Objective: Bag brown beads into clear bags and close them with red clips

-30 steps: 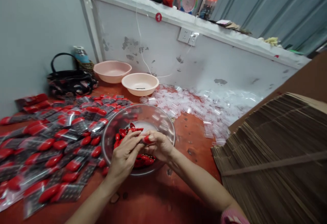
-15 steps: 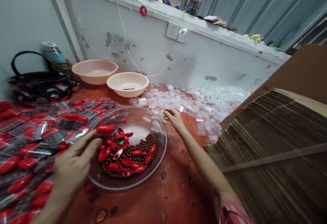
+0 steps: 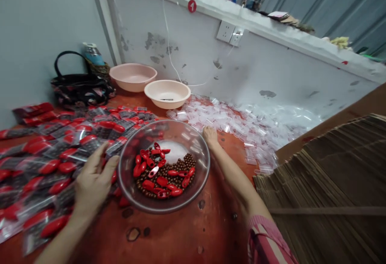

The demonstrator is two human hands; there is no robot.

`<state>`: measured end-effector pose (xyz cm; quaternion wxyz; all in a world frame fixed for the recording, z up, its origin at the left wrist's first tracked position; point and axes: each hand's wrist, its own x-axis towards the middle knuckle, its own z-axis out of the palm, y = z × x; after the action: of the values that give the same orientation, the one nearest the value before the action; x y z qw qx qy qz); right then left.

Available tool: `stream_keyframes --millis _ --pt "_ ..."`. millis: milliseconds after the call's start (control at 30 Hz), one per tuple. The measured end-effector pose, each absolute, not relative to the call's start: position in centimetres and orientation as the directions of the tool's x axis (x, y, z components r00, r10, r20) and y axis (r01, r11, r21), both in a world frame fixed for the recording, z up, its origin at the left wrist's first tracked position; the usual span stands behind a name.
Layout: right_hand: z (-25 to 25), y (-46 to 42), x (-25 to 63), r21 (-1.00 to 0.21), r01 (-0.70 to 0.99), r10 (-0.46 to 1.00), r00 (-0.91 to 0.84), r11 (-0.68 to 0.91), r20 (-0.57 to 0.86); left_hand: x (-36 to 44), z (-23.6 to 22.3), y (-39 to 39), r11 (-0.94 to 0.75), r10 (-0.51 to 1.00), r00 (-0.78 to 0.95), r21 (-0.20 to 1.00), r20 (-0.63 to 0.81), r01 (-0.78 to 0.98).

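A clear round bowl (image 3: 164,206) stands in front of me, holding small brown beads (image 3: 188,162) and several red plastic pieces (image 3: 163,181). My left hand (image 3: 92,181) is left of the bowl, thumb and fingers apart, over the edge of a heap of small clear packs with red ends (image 3: 69,153). No held item shows in it. Beyond the bowl's right rim, my right hand (image 3: 210,136) is closed with fingers curled, beside a spread of small clear plastic pieces (image 3: 211,113). What its fingers hold, if anything, is hidden.
Two shallow basins, one pink (image 3: 133,77) and one cream (image 3: 167,94), stand at the back near the wall. A black flowered handbag (image 3: 81,89) sits at the back left. Stacked cardboard (image 3: 328,183) borders the right side. A white cable (image 3: 167,35) hangs down the wall.
The red piece that was in my left hand no longer shows there, and its fingers are apart. My right fingers have curled in. The view has shifted, moving the scene rightward.
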<state>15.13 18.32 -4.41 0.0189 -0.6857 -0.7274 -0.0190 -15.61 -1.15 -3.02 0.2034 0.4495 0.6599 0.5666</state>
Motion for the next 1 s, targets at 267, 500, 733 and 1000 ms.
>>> stream_keyframes --millis 267,500,733,1000 --pt "0.4 15.8 16.6 -0.085 0.900 0.880 -0.393 0.428 0.268 -11.0 -5.0 -5.1 -0.006 0.921 -0.390 1.000 0.005 -0.002" --pt "0.3 11.5 11.0 0.289 0.422 0.466 -0.879 0.859 -0.102 -9.0 -4.5 -5.8 -0.113 0.923 -0.377 0.992 0.081 -0.064" --pt "-2.0 10.8 10.0 0.348 0.254 0.369 -0.872 0.902 -0.321 -9.1 -5.5 -5.3 -0.153 0.913 -0.394 0.983 0.100 -0.105" --pt "-3.1 7.9 5.7 0.098 0.250 0.267 -0.930 0.963 -0.253 -9.4 -6.3 -5.0 -0.149 0.898 -0.413 0.988 0.153 0.042"
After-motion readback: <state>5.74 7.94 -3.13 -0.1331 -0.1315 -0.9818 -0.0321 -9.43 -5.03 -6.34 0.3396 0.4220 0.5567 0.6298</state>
